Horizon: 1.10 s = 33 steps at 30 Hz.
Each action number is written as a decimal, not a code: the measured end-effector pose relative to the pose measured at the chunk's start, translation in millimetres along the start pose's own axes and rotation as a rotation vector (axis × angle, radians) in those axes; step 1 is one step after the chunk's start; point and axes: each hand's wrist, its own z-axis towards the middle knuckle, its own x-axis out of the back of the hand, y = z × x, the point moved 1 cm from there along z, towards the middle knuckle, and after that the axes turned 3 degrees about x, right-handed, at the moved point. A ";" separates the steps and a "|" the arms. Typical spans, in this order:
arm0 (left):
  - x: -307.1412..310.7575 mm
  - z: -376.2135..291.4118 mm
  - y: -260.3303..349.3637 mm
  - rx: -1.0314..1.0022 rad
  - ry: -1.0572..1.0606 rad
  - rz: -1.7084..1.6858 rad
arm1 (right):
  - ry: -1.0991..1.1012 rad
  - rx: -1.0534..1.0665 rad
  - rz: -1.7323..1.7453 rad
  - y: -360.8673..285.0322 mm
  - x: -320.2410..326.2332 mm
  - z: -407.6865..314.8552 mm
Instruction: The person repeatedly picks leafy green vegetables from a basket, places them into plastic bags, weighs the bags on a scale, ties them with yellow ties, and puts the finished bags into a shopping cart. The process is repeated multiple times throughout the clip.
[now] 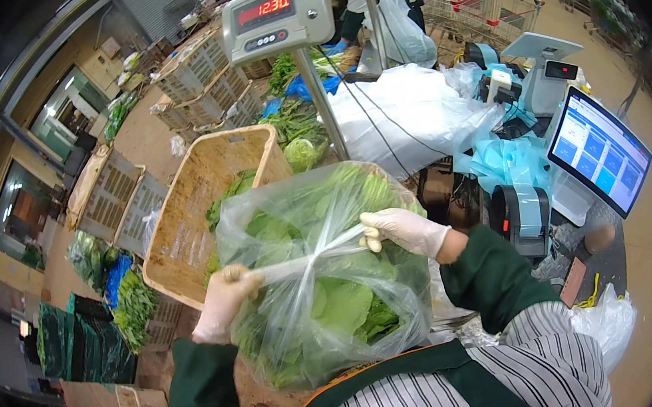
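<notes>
A clear plastic bag (337, 299) full of green leafy vegetables lies directly before me, its film gathered into a twisted knot at the middle. My left hand (227, 299), in a pale glove, grips one twisted end of the film left of the knot. The other end is pinched in my gloved right hand (398, 231), to the right of the knot. Both ends look pulled taut. Just beyond the bag stands a scale display (277, 13) on a metal post (319, 102), its red digits lit.
A stained plastic crate (183, 220) holding greens adjoins the bag at left. White plastic bags (406, 116) lie beyond it. At right are a label printer (520, 220) and a touchscreen (600, 151). Stacked crates (200, 76) stand farther back, near a bending person (360, 3).
</notes>
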 end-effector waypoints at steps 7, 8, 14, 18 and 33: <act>-52.7 -11.0 57.1 -0.279 -0.417 -0.877 | -0.200 0.206 0.564 -21.5 -59.1 -30.3; -65.6 -14.2 69.5 -0.227 -0.408 -0.684 | -0.208 0.225 0.351 -30.6 -70.5 -26.5; -77.1 -22.3 59.8 -0.442 -0.502 -0.390 | 0.026 0.309 -0.505 -47.0 -100.2 -29.4; -25.3 -4.4 13.9 -0.426 -0.135 -0.504 | -0.201 0.696 -1.819 -45.3 -114.2 -42.9; -66.3 96.9 108.7 -0.697 -0.017 -0.117 | 0.012 0.612 -1.499 -10.2 -144.6 -66.3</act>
